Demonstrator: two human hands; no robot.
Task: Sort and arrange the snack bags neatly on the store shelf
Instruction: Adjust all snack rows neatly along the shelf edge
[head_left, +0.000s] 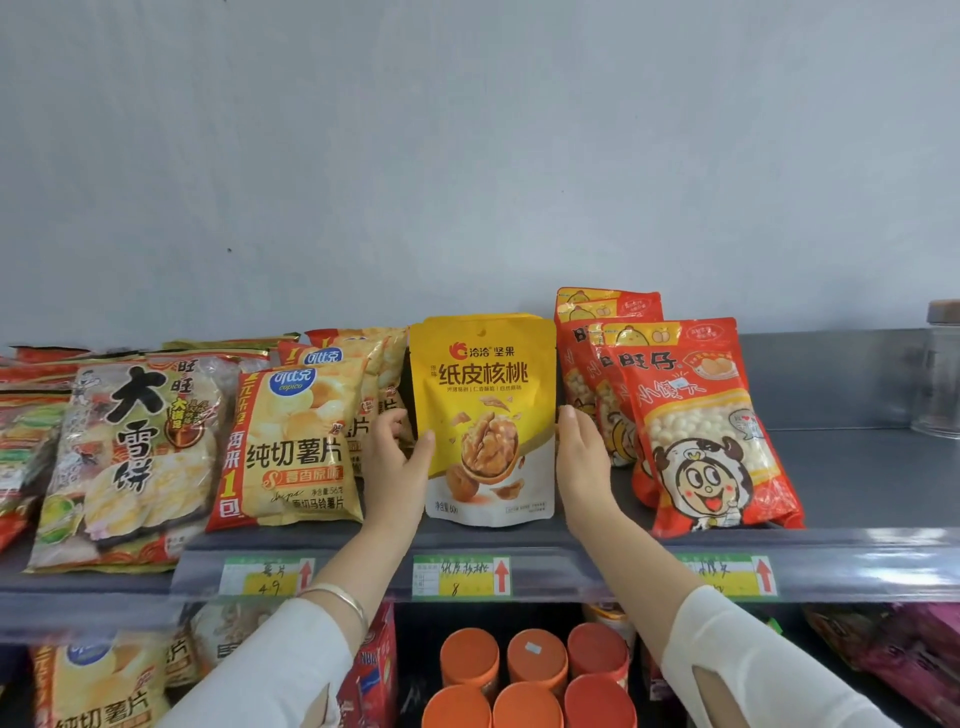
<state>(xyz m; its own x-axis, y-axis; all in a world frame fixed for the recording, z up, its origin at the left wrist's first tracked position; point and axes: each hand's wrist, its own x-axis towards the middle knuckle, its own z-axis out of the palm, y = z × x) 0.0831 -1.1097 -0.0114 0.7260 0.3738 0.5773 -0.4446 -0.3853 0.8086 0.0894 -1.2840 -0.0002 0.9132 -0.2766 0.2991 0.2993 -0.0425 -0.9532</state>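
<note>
left hand (395, 460) pinches, straight-fingered right hand (582, 457) presses an upright yellow walnut bag (485, 415) with a white base.

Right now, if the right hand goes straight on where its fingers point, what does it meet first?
The right hand points up and back along the right edge of the yellow walnut bag. Probably it first brushes the rear red bags; depth is unclear, the gap may reach the wall.

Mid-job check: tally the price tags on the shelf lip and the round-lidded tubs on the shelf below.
Price tags: 3
Round-lidded tubs: 6
Total: 9
</note>
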